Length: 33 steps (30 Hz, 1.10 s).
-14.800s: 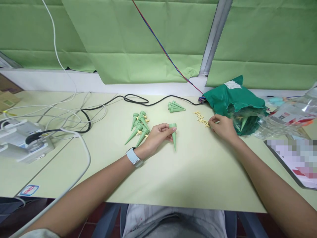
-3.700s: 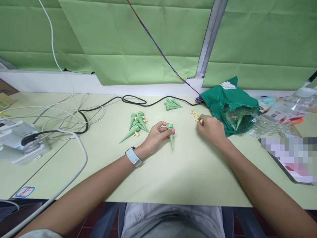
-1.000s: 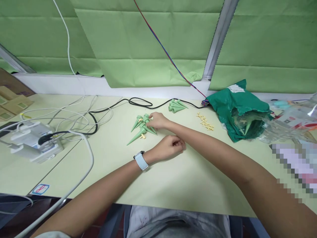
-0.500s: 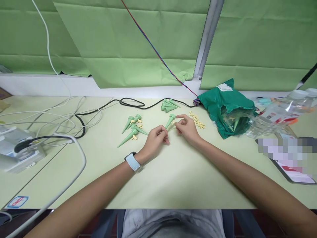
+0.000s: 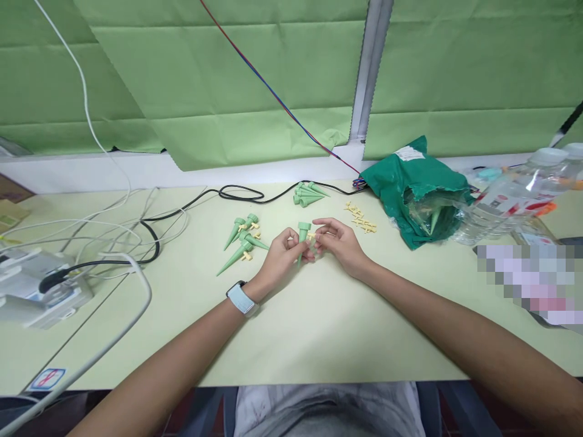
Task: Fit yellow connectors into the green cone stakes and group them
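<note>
Upright in my left hand is a green plastic watering spike, its wide cap on top and its lower part partly behind my thumb. A small yellow valve sticks out from the spike's right side. My right hand has its thumb and curled fingers at the valve's outer end, while the index finger stretches out above. To the left lie several green spikes with yellow valves. Further back is a bunch of green spikes. Loose yellow valves lie behind my right hand.
An open green plastic bag with spikes inside stands at the right. Beside it are clear bottles and a blurred flat device. White cables and a power strip fill the left side; a black cable runs along the back.
The spike has gone from tilted to upright and moved slightly left. My right index finger has left the cap, and the right hand has shifted left and a little lower.
</note>
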### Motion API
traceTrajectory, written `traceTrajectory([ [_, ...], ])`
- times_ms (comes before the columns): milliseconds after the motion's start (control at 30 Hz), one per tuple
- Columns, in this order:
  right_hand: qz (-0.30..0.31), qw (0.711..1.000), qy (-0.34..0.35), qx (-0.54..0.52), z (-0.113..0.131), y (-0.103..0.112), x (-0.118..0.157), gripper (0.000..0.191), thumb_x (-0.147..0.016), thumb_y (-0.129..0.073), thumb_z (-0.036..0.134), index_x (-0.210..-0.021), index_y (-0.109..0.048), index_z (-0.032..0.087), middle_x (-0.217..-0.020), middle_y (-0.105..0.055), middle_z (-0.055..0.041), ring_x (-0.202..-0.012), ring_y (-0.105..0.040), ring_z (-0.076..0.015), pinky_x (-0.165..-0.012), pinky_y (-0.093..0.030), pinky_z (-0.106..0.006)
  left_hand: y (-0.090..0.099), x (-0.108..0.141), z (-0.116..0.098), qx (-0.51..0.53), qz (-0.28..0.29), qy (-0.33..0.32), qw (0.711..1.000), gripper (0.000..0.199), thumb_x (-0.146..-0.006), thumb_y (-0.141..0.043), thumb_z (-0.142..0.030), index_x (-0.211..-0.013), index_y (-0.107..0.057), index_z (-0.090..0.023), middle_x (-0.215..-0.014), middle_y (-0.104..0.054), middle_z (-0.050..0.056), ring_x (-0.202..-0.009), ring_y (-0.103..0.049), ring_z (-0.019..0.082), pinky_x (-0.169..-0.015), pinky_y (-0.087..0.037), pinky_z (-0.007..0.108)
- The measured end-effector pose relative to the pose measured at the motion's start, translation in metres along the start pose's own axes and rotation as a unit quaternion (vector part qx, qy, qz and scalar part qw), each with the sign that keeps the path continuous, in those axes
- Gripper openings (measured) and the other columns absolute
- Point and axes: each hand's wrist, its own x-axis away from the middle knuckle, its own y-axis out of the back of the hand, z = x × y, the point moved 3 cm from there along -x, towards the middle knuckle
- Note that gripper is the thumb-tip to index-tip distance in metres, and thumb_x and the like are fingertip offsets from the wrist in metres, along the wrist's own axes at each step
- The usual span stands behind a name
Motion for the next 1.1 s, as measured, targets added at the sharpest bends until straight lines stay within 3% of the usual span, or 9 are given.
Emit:
traceTrajectory([
  [100, 0.004, 1.0, 0.006, -0.002, 0.0, -0.002, 0.001, 0.038, -0.075, -0.077, 0.029, -0.11, -0.066, 0.021, -0.085, -0.067, 0.0013, -0.072, -0.065, -0.0135, -0.071, -0.057, -0.03, 0.0, -0.001, -0.002, 0.037, -0.005, -0.008, 0.999, 0.03, -0.08, -0.076, -0.035, -0.098, -0.055, -0.022, -0.083, -0.067, -0.001, -0.07, -0.066, 0.016, -0.067, -0.052, 0.03],
  [267, 0.014, 1.0, 0.002, 0.003, -0.002, -0.002, 0.001, 0.027, -0.077, -0.08, 0.037, -0.094, -0.067, 0.02, -0.079, -0.066, 0.0008, -0.067, -0.064, -0.0137, -0.063, -0.057, -0.029, 0.008, -0.003, -0.002, -0.017, -0.05, -0.022, 0.998, 0.022, -0.079, -0.077, -0.033, -0.077, -0.061, -0.018, -0.076, -0.062, 0.0, -0.073, -0.062, 0.015, -0.066, -0.047, 0.026],
  [600, 0.045, 0.999, 0.005, 0.027, 0.001, -0.003, 0.004, 0.031, -0.081, -0.078, 0.047, -0.087, -0.07, 0.018, -0.078, -0.071, -0.0023, -0.064, -0.067, -0.0148, -0.062, -0.061, -0.032, 0.012, -0.005, 0.002, -0.008, -0.041, -0.019, 0.999, 0.017, -0.08, -0.078, -0.031, -0.075, -0.068, -0.017, -0.077, -0.066, 0.002, -0.075, -0.059, 0.014, -0.071, -0.047, 0.027],
  [933, 0.03, 0.993, 0.038, 0.112, 0.01, -0.002, 0.01, 0.019, -0.079, -0.078, 0.032, -0.081, -0.067, 0.017, -0.063, -0.066, 0.001, -0.052, -0.063, -0.0125, -0.051, -0.052, -0.025, 0.008, -0.003, 0.006, 0.024, -0.011, 0.001, 1.0, 0.015, -0.08, -0.077, -0.027, -0.073, -0.069, -0.017, -0.075, -0.065, 0.002, -0.075, -0.059, 0.014, -0.071, -0.045, 0.027],
  [1100, 0.039, 0.991, 0.044, 0.118, 0.016, -0.002, 0.011, 0.025, -0.077, -0.081, 0.036, -0.083, -0.067, 0.017, -0.066, -0.065, 0.0012, -0.053, -0.062, -0.0124, -0.05, -0.053, -0.024, 0.007, -0.003, 0.006, 0.049, 0.001, 0.015, 0.999, 0.017, -0.08, -0.077, -0.029, -0.073, -0.068, -0.016, -0.076, -0.064, 0.003, -0.077, -0.06, 0.016, -0.074, -0.044, 0.03],
])
